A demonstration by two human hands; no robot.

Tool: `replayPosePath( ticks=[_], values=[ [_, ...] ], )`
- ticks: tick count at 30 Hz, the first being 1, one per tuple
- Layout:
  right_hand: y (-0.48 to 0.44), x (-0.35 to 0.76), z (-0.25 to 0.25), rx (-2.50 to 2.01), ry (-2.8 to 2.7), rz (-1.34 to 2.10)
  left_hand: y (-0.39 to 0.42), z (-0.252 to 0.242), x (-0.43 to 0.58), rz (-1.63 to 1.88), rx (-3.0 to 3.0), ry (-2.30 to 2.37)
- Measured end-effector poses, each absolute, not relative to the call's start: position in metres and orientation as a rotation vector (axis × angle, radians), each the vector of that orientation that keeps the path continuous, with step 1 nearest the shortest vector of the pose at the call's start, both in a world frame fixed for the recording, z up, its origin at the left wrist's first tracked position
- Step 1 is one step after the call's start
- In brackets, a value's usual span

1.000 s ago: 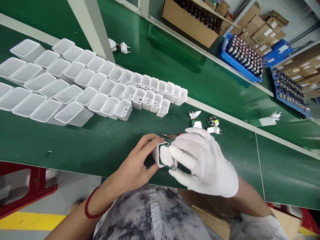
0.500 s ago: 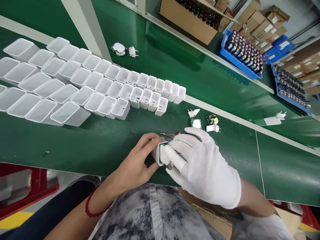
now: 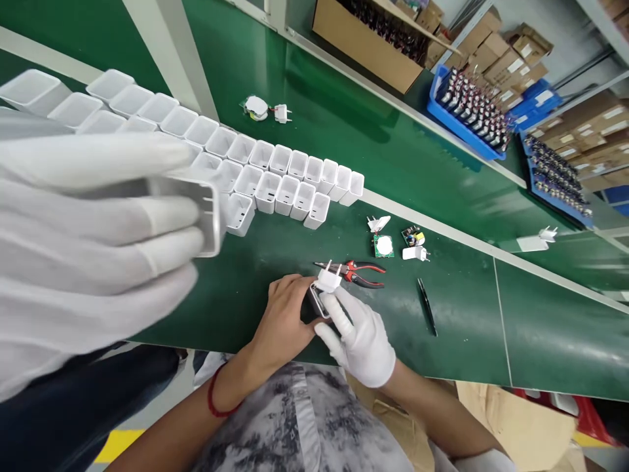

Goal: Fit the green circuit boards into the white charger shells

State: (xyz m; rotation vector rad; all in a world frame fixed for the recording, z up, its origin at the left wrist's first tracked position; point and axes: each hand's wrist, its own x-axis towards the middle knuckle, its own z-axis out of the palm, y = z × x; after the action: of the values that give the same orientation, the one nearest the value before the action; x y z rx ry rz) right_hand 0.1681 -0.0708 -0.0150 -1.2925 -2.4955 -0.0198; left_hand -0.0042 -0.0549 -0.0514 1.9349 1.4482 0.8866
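White case (image 3: 316, 303) lay on person's side of pliers (image 3: 350, 269), near their nose; left hand (image 3: 285, 313) curled around it, long axis mostly hidden by fingers. Open mouth faced right hand (image 3: 361, 341), also nearside of pliers, fingertips at mouth. White plug piece (image 3: 328, 280) sat at mouth's far edge, prongs toward pliers; right hand's grip on it could not be told. Well left of pliers, co-worker's gloved hand (image 3: 98, 229) held another case (image 3: 216, 219).

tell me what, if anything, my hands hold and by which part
The left hand holds a white casing by its outer sides. The right hand is at the open end, near a white plug; its hold unclear.
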Motion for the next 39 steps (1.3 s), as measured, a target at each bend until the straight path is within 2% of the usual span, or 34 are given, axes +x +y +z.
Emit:
replayPosePath(
  ticks=[4,15,24,31,39],
  values=[
    [-0.076,0.164,-0.041,-1.347,-2.505,-0.038,-0.06,-0.061,-0.001,0.849,2.016,1.453],
    [-0.079,0.168,-0.054,-1.266,-2.409,-0.039,-0.063,-0.066,-0.003,0.878,2.154,1.419],
    [-0.081,0.162,-0.028,-1.539,-2.586,-0.008,-0.063,-0.063,-0.004,0.861,2.199,1.413],
    [-0.089,0.179,-0.043,-1.276,-2.327,0.015,-0.065,-0.067,0.0,0.95,2.244,1.442],
    [-0.082,0.171,-0.058,-1.321,-2.374,-0.132,-0.065,-0.066,-0.001,0.842,2.33,1.37]
  ],
)
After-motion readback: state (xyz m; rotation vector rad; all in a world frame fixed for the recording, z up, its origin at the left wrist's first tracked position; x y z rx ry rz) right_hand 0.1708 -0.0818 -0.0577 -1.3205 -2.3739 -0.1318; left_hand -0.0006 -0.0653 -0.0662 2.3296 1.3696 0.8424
